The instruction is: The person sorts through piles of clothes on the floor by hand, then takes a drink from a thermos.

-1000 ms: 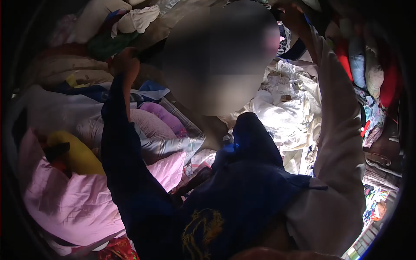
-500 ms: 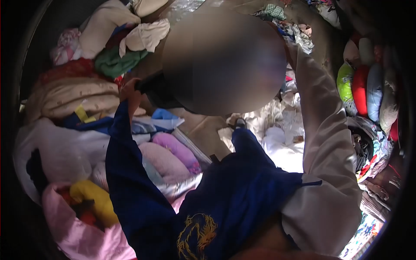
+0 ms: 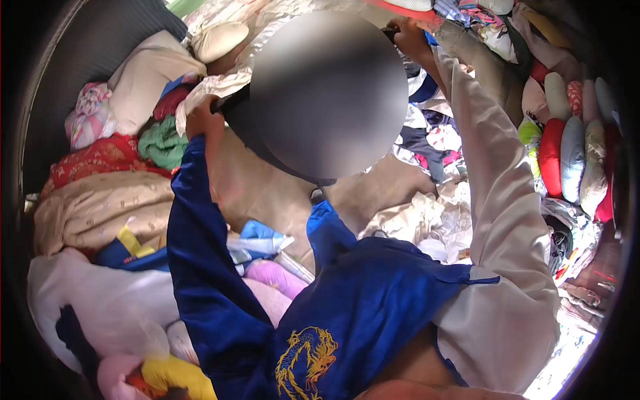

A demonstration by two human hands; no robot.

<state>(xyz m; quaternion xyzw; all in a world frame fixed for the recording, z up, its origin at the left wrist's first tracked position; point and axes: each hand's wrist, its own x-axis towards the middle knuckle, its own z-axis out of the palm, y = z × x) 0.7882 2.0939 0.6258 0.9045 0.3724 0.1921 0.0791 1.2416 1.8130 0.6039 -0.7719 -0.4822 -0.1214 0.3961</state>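
My left hand (image 3: 205,121), at the end of a blue sleeve, is closed on the edge of a dark cloth (image 3: 241,125) at upper left of centre. At the top right my right hand (image 3: 409,39), in a pale shiny sleeve, pinches a dark edge that looks like part of the same cloth. The cloth is spread between both hands. A round blurred patch hides most of it. Below it lies bare brown floor (image 3: 267,193).
On the left are piled cushions and cloths, among them a green cloth (image 3: 163,142), a beige quilt (image 3: 100,210) and a purple cushion (image 3: 277,279). Stacked cushions, one of them red (image 3: 552,157), stand at right. Crumpled cream cloth (image 3: 417,217) lies at centre right.
My right hand, hidden before, now shows at the top right. The view has shifted, and my left hand appears slightly higher, still holding the dark cloth.
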